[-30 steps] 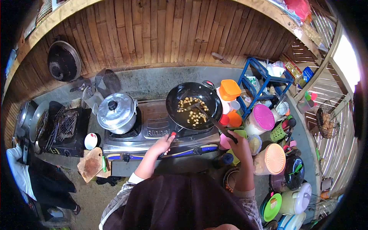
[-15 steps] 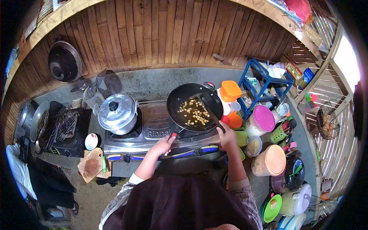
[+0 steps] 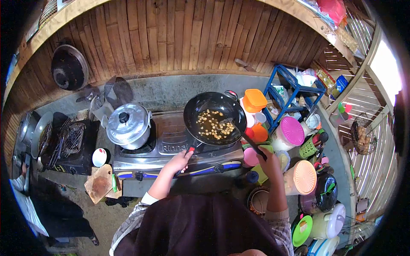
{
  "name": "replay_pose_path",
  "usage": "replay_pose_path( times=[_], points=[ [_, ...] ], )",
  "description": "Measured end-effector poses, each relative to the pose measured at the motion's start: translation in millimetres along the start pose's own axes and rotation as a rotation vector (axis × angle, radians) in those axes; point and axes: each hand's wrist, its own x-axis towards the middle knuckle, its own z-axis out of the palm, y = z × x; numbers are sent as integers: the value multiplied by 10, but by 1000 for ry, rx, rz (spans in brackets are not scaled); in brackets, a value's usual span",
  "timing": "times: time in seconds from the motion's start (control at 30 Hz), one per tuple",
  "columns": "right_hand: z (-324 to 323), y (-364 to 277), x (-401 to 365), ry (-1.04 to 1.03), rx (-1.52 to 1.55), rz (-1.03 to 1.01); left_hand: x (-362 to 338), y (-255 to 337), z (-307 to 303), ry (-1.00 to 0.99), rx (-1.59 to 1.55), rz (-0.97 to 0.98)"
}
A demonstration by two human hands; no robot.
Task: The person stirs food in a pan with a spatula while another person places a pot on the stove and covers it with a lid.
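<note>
A black wok [image 3: 205,100] sits on the right side of the stove, with small pale-yellow pieces [image 3: 213,130] in oil inside it. My left hand [image 3: 179,162] is wrapped round the wok's handle [image 3: 191,150] at its front. Over at the right, my right hand [image 3: 271,164] grips a dark spatula [image 3: 252,144], whose blade rests among the pieces in the right part of the wok. A lidded silver pot [image 3: 127,128] stands on the left burner.
The stove [image 3: 171,148] has a cutting board [image 3: 100,183] and a cup [image 3: 99,157] to its left. Lidded containers [image 3: 291,131] and a blue rack [image 3: 294,87] crowd the right. Another person [image 3: 60,209] is at the lower left.
My right hand and the spatula handle have moved right and down, and the blade has shifted lower right in the wok. The other person at the lower left has moved further into view.
</note>
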Motion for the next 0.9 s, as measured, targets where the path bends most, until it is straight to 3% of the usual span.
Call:
replay_pose_path(
  times=[0.2,0.4,0.9],
  points=[
    [-291,21,-251,27,46,-134,6,7,-12,7,45,-34],
    [-553,-115,-432,-96,48,-5,25,-21,-7,-9,47,-19],
    [-500,-88,-512,-80,53,-20,42,-45,32,20,25,8]
  ],
)
